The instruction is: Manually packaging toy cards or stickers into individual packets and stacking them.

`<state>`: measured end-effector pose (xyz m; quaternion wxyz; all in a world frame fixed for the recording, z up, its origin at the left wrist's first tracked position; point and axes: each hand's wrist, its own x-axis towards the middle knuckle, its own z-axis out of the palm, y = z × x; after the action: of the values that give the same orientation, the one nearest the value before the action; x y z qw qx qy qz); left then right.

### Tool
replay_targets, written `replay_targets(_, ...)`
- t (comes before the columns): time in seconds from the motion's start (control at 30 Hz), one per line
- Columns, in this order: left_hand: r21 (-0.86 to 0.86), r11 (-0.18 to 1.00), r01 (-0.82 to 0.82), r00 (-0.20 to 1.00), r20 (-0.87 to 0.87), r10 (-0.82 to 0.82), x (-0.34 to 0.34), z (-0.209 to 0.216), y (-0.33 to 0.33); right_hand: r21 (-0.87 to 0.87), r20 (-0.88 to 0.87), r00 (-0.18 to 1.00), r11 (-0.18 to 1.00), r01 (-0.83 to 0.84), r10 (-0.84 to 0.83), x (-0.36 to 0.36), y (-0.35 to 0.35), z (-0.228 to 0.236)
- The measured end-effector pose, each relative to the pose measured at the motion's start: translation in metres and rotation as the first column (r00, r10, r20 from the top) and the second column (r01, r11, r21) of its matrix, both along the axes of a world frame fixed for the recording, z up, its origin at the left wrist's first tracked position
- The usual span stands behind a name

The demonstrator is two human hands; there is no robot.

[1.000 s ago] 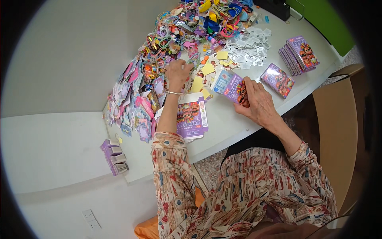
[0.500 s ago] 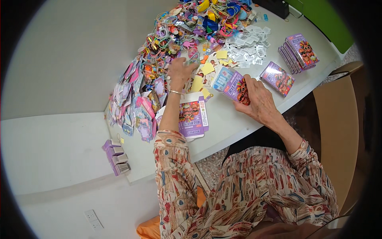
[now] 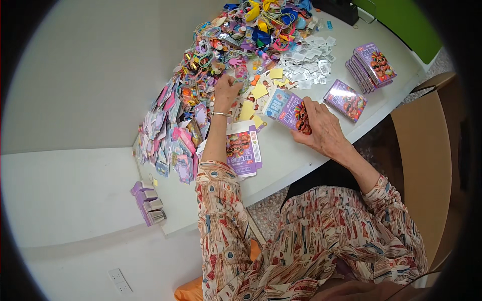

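My right hand (image 3: 322, 126) grips a small purple carton (image 3: 289, 108) printed with colourful cartoon figures. Its end toward the left is open, and a light-blue printed piece (image 3: 276, 103) shows there. My left hand (image 3: 227, 93), with a bracelet at the wrist, is at the edge of a heap of small toys and trinkets (image 3: 236, 42). Its fingers are drawn together in a pinch; whatever is between them is too small to make out. Flattened purple cartons (image 3: 242, 148) lie beside my left forearm. Yellow paper squares (image 3: 259, 91) and printed sheets lie between my hands.
A closed purple carton (image 3: 346, 100) lies right of my right hand, with a stack of cartons (image 3: 375, 64) beyond. White sachets (image 3: 311, 57) are piled at the back. Pink and purple packets (image 3: 160, 120) heap up along the left wall. A cardboard box (image 3: 419, 165) stands beside the table.
The fingers of my left hand have gone from spread to pinched at the heap's edge. My right hand keeps hold of the carton in much the same place.
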<state>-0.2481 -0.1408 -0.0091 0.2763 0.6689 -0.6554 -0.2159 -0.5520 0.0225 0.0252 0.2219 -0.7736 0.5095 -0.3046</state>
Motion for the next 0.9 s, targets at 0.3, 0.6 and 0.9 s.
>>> replay_targets(0.3, -0.033, 0.994, 0.103, 0.995, -0.003, -0.103, -0.021, 0.008, -0.007, -0.015, -0.011, 1.0, 1.0, 0.008, -0.009, 0.0, -0.001, -0.003)
replay_targets(0.6, 0.142, 0.983, 0.12, 0.814, -0.58, -0.016, -0.041, 0.064, 0.013, -0.012, -0.041, 0.999, 1.0, 0.024, -0.025, -0.004, -0.002, -0.006)
replay_targets(0.9, 0.033, 0.796, 0.604, 0.746, 0.328, -0.579, -0.039, 0.031, -0.016, -0.028, -0.071, 0.997, 1.0, 0.008, -0.01, 0.001, -0.002, -0.002)
